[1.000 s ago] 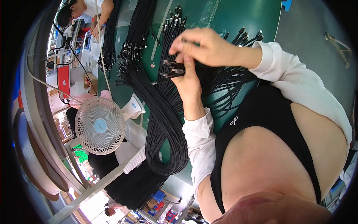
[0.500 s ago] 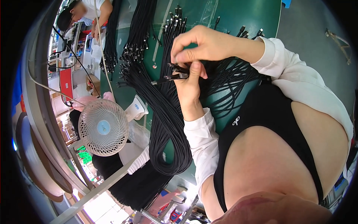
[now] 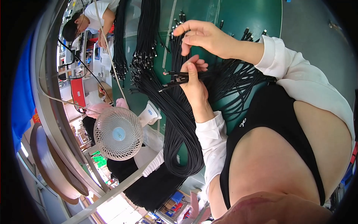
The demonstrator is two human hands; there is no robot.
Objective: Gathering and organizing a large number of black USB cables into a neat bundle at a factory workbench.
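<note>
My left hand [image 3: 194,83] is closed around several black cables [image 3: 175,79], the thumb laid across them. Their plug ends with metal tips stick out on the left of the fist. From the other side of that hand, a loose spread of black cables [image 3: 235,91] runs right toward my body. Above it is my right hand [image 3: 207,39], fingers loosely bent and apart, with nothing visible in it. Behind its fingertips lies a bundle of black cables [image 3: 176,52] with bright plug ends. A thick looped cable bundle [image 3: 182,130] lies left of my left forearm.
More cable bundles [image 3: 145,33] lie along the far left of the green table [image 3: 246,15]. A white fan [image 3: 118,133] stands at the left, by a metal rail [image 3: 108,194]. Beyond the table, another person [image 3: 99,16] bends over a bench. Black cables [image 3: 149,186] hang below the fan.
My right hand has lifted up from the plug ends, and its fingers have spread apart. My left hand still holds the cables, its fingers slightly raised. The whole view has shifted a little.
</note>
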